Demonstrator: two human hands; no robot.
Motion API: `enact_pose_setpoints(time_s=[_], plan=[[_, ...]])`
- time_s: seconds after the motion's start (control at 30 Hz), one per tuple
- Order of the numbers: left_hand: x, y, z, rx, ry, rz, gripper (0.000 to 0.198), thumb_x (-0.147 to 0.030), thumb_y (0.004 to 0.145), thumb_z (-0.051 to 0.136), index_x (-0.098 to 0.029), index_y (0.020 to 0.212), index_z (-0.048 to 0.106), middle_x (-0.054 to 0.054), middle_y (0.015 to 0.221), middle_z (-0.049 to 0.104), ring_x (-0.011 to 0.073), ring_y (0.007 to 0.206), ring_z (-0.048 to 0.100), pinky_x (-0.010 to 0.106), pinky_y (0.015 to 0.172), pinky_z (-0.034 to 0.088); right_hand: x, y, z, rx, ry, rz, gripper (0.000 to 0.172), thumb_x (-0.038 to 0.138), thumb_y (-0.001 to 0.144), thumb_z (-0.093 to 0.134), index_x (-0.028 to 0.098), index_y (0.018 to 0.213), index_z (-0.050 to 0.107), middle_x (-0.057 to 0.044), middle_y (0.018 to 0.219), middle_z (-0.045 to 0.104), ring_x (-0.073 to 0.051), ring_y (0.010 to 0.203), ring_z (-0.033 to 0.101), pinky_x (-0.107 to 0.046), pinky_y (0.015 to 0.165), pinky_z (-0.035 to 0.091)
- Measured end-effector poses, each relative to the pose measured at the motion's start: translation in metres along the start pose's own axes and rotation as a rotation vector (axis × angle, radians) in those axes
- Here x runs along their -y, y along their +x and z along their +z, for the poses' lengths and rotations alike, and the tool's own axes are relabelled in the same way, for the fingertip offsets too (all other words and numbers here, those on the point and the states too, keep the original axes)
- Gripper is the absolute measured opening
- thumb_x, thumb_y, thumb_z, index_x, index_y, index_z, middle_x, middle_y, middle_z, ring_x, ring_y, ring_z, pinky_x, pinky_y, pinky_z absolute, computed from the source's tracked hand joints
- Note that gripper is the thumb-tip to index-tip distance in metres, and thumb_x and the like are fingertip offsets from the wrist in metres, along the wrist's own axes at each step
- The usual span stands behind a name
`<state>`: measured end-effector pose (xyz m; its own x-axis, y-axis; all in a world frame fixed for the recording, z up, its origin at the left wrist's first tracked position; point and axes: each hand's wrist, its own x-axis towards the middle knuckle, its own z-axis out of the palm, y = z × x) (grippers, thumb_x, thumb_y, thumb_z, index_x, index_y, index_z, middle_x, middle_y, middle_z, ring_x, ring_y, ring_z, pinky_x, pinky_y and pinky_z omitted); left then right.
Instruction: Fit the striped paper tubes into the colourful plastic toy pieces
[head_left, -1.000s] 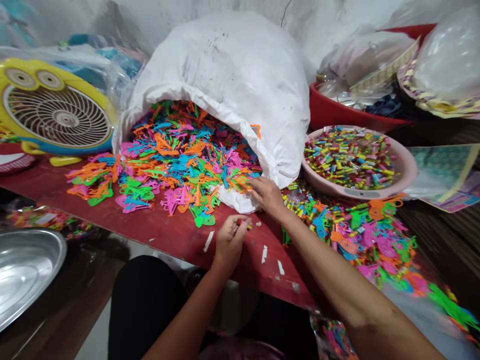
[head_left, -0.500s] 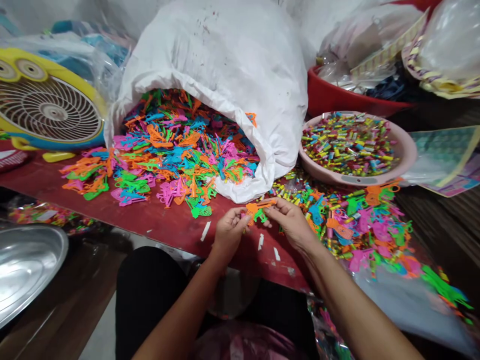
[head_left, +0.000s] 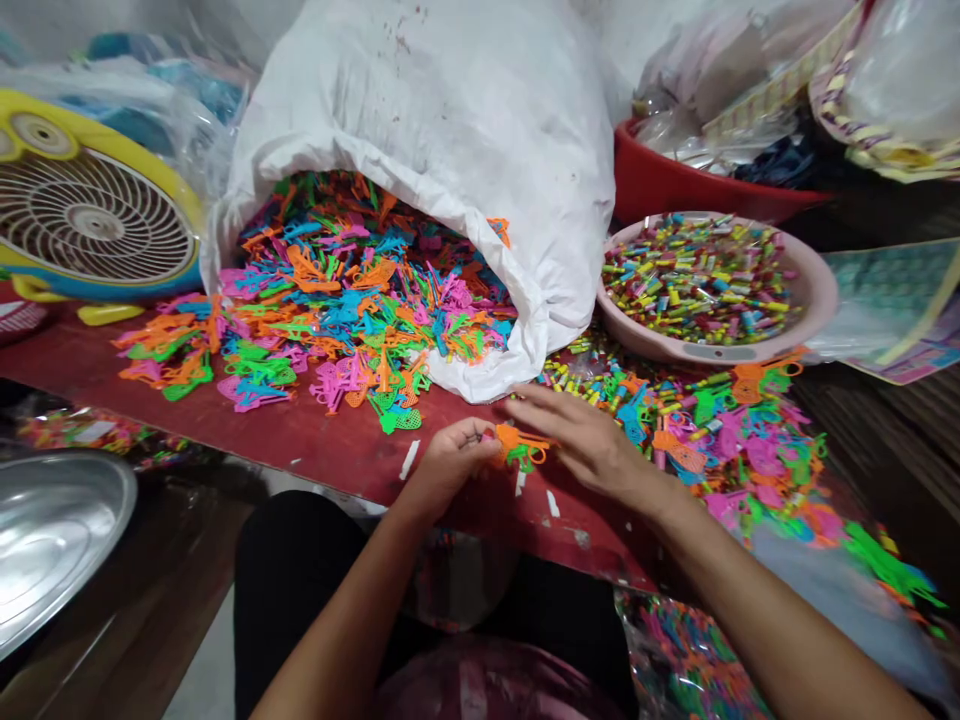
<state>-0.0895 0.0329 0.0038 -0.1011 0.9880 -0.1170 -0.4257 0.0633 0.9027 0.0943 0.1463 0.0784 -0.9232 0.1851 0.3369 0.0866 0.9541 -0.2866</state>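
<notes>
My left hand [head_left: 454,458] pinches a small orange plastic toy gun [head_left: 510,437] by its meshed end, over the front of the red table. A green toy piece [head_left: 519,457] shows just under it, held in the same grip. My right hand [head_left: 592,440] is just to the right with its fingers stretched out and apart, holding nothing; its fingertips are near the white sack's mouth. Many matching toy guns in pink, blue, green and orange [head_left: 360,290] spill from the white sack [head_left: 450,110]. More of them lie in a heap [head_left: 750,440] right of my right hand.
A pink basin [head_left: 814,300] full of small colourful wrapped tubes [head_left: 697,280] stands at the right, with a red tub [head_left: 675,180] behind. The yellow fan [head_left: 161,195] is at the left. A metal bowl [head_left: 112,500] sits lower left. White scraps [head_left: 409,460] lie on the table [head_left: 330,450].
My right hand has let go of the orange toy gun and opened, moving slightly right. The left hand keeps hold of the toy gun. The view has shifted slightly.
</notes>
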Motion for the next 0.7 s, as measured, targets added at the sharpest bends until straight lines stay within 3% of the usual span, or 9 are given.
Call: enact_pose_setpoints(time_s=[0.1,0.2,0.33,0.4,0.47,0.57,0.7], plan=[[0.001,-0.001,0.0,0.013,0.015,-0.012,0.028,-0.037,0.077,0.072,-0.014,0.092,0.066,-0.002,0.07,0.061,0.0072,0.057,0.049,0.019,0.055,0.036,0.001,0.001,0.008,0.106,-0.018,-0.085,0.042,0.015,0.096,0.046,0.028,0.134,0.058,-0.009,0.133,0.061,-0.021,0.117,0.06,-0.035,0.095,0.049],[0.001,0.001,0.001,-0.055,0.0,0.008,0.033,-0.036,0.077,0.073,-0.014,0.101,0.069,0.001,0.078,0.067,0.008,0.062,0.053,0.019,0.059,0.039,0.0,-0.005,0.018,0.005,0.068,0.019,0.031,0.022,0.096,0.052,0.024,0.124,0.065,-0.009,0.121,0.067,-0.021,0.108,0.064,-0.035,0.091,0.05],[0.003,0.003,0.004,-0.193,-0.01,0.071,0.04,-0.037,0.079,0.071,-0.016,0.113,0.069,0.005,0.096,0.072,0.0097,0.069,0.059,0.022,0.067,0.044,-0.002,-0.018,0.035,-0.177,0.454,0.497,0.021,0.035,0.093,0.059,0.019,0.1,0.072,-0.006,0.09,0.074,-0.018,0.08,0.069,-0.029,0.074,0.053],[0.005,0.005,0.007,-0.199,-0.007,0.076,0.041,-0.038,0.078,0.072,-0.016,0.112,0.07,0.006,0.099,0.073,0.0104,0.07,0.06,0.022,0.068,0.044,0.0,-0.022,0.046,-0.253,0.692,0.742,0.025,0.041,0.09,0.062,0.017,0.088,0.069,-0.004,0.074,0.071,-0.015,0.063,0.065,-0.026,0.062,0.051],[0.01,0.007,0.011,-0.187,0.001,0.066,0.04,-0.037,0.076,0.074,-0.015,0.109,0.07,0.006,0.094,0.073,0.0101,0.067,0.059,0.022,0.064,0.043,0.006,-0.022,0.055,-0.312,0.884,0.883,0.029,0.045,0.086,0.065,0.016,0.083,0.066,-0.004,0.068,0.07,-0.014,0.055,0.062,-0.025,0.056,0.049],[0.014,0.012,0.018,-0.2,-0.023,0.063,0.038,-0.034,0.072,0.076,-0.013,0.103,0.07,0.001,0.077,0.068,0.0089,0.062,0.056,0.021,0.06,0.041,0.017,-0.018,0.059,-0.325,0.986,0.938,0.029,0.045,0.085,0.066,0.016,0.083,0.063,-0.003,0.066,0.069,-0.014,0.053,0.061,-0.024,0.053,0.047],[0.011,0.015,0.021,-0.242,-0.102,0.06,0.033,-0.031,0.067,0.079,-0.013,0.093,0.066,-0.002,0.068,0.064,0.008,0.056,0.056,0.019,0.056,0.04,0.028,-0.014,0.051,-0.174,0.779,0.803,0.021,0.039,0.088,0.062,0.017,0.089,0.062,-0.002,0.076,0.068,-0.014,0.062,0.062,-0.024,0.057,0.047]])
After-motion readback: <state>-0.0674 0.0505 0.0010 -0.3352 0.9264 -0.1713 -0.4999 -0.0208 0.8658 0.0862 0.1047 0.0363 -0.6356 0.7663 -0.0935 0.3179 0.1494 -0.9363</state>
